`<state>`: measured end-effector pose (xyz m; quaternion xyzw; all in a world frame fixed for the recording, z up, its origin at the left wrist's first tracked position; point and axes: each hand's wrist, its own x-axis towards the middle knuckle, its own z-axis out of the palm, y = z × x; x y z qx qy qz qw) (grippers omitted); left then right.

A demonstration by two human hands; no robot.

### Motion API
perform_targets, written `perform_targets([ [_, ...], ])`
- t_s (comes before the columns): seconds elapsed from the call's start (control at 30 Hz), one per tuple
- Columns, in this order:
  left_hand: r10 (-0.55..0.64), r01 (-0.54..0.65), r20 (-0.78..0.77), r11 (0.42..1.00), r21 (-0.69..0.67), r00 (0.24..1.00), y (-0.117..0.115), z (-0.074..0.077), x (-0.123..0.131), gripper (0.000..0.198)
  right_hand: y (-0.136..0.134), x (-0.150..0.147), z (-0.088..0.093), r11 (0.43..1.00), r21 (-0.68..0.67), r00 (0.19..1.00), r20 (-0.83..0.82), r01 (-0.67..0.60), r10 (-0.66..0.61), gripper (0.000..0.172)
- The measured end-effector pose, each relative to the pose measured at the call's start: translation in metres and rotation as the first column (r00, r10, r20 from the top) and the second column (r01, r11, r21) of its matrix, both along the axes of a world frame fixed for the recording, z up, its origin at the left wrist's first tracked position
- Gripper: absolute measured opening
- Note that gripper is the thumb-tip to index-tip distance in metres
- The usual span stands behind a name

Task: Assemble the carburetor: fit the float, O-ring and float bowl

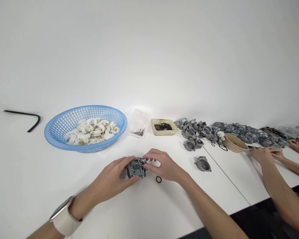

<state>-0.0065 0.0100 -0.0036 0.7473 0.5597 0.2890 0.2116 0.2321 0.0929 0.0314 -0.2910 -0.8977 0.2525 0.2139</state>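
My left hand (pixel 112 179) grips a small grey metal carburetor body (pixel 136 168) from the left, resting on the white table (pixel 27 172). My right hand (pixel 164 165) pinches the same part from the right, fingers curled over its top edge. A black rubber O-ring (pixel 158 179) lies flat on the table just below my right hand. A watch with a white band (pixel 64 215) sits on my left wrist.
Behind stand a blue basket (pixel 62 122) of white curved pieces, a clear bag of pins (pixel 139 127), a beige tray of O-rings (pixel 163 127) and a heap of grey castings (pixel 193 132). A lone casting (pixel 203 164) lies right. Another person's hands (pixel 266 154) work by a tan bowl (pixel 235 143).
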Motion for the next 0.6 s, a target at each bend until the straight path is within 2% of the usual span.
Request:
perform_targets([
  [0.1,0.001,-0.001,-0.005,1.000,-0.017,1.000,-0.001,0.001,-0.001,0.058,0.034,0.014,0.000,0.991,0.041,0.989,0.077,0.127,-0.130,0.023],
  [0.23,0.024,-0.024,-0.009,0.999,-0.028,1.000,-0.001,-0.001,-0.001,0.060,0.090,0.021,0.017,0.966,0.160,0.958,0.173,0.202,-0.229,0.024],
  [0.3,0.019,-0.019,-0.002,1.000,-0.023,1.000,-0.001,-0.003,-0.001,0.060,0.110,0.004,0.027,0.958,0.225,0.941,0.246,0.180,-0.234,0.024],
  [0.4,0.009,-0.009,0.001,1.000,-0.016,1.000,0.000,-0.003,-0.001,0.059,0.127,-0.041,0.031,0.956,0.279,0.907,0.375,0.089,-0.193,0.019],
  [0.5,0.005,-0.005,0.000,1.000,-0.001,1.000,-0.001,-0.001,-0.001,0.059,0.134,-0.083,0.031,0.962,0.273,0.853,0.498,0.017,-0.157,0.027],
  [0.6,-0.008,0.008,0.002,1.000,0.014,1.000,-0.002,0.001,0.000,0.060,0.136,-0.106,0.039,0.963,0.268,0.821,0.551,-0.003,-0.151,0.030],
])
